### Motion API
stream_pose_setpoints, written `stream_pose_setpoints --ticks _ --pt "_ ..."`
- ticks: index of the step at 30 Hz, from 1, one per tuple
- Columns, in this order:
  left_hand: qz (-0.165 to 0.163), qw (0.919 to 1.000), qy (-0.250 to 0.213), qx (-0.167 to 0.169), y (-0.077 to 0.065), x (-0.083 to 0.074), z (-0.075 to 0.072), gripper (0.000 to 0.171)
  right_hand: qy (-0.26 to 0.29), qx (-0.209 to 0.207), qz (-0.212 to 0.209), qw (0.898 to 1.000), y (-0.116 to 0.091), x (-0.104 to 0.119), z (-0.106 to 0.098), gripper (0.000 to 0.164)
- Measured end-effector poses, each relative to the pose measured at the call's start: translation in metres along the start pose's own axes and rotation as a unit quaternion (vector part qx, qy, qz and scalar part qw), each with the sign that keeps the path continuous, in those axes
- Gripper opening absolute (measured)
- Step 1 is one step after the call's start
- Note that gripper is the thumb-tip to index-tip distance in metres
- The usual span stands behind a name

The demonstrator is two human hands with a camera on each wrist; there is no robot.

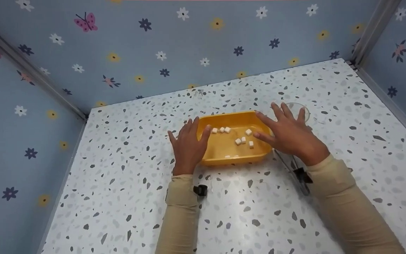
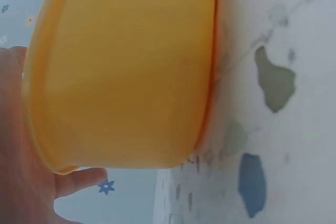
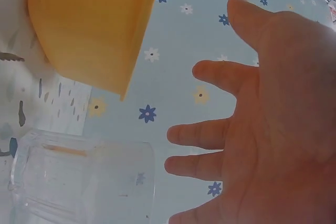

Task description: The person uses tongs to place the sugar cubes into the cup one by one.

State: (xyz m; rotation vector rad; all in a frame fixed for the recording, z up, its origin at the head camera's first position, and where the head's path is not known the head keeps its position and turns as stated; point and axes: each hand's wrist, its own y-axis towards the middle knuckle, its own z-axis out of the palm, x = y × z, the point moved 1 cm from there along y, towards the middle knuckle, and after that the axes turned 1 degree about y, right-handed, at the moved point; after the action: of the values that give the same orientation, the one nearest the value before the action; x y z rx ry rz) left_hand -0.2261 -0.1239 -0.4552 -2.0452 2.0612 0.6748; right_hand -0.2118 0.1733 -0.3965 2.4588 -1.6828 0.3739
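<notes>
A yellow tray [image 1: 220, 150] stands on the speckled table with several small white cubes [image 1: 238, 141] scattered inside. At its left end is my left hand [image 1: 189, 148], fingers spread, thumb over the rim. The left wrist view shows the tray's outer wall [image 2: 126, 77] close up, with this hand along its rim. My right hand [image 1: 291, 135] hovers over the right end with its fingers splayed and holds nothing. In the right wrist view a gap separates its fingertips from the tray [image 3: 89, 24]. Behind this hand is a clear cup [image 3: 105, 177], partly hidden in the head view.
A thin metal tool [image 1: 283, 161] lies on the table right of the tray, partly covered by the right wrist. Blue flower-patterned panels [image 1: 174, 38] rise along the table's back and both sides. The speckled tabletop [image 1: 125, 190] extends in front of the tray.
</notes>
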Motion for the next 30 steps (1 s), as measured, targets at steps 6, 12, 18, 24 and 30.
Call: stream_pose_setpoints --ticks 6,12,18,24,30 --pt "-0.017 0.9992 -0.036 -0.004 0.002 0.002 0.003 0.062 -0.009 -0.007 -0.018 1.000 -0.002 0.002 0.000 0.073" --pt "-0.025 0.9957 -0.088 0.014 -0.003 0.009 0.008 0.059 -0.026 0.011 -0.006 1.000 -0.005 0.007 0.008 0.075" --pt "-0.020 0.9939 -0.108 0.003 -0.006 0.018 0.010 0.056 -0.034 0.013 -0.018 0.999 -0.007 0.011 0.014 0.075" --pt "-0.007 0.9907 -0.136 0.001 -0.003 0.017 0.013 0.056 -0.032 0.006 -0.020 0.999 -0.014 0.009 0.012 0.075" --pt "-0.036 0.9838 -0.176 0.011 -0.006 0.018 0.016 0.053 -0.030 0.008 -0.032 0.999 -0.023 0.007 0.012 0.077"
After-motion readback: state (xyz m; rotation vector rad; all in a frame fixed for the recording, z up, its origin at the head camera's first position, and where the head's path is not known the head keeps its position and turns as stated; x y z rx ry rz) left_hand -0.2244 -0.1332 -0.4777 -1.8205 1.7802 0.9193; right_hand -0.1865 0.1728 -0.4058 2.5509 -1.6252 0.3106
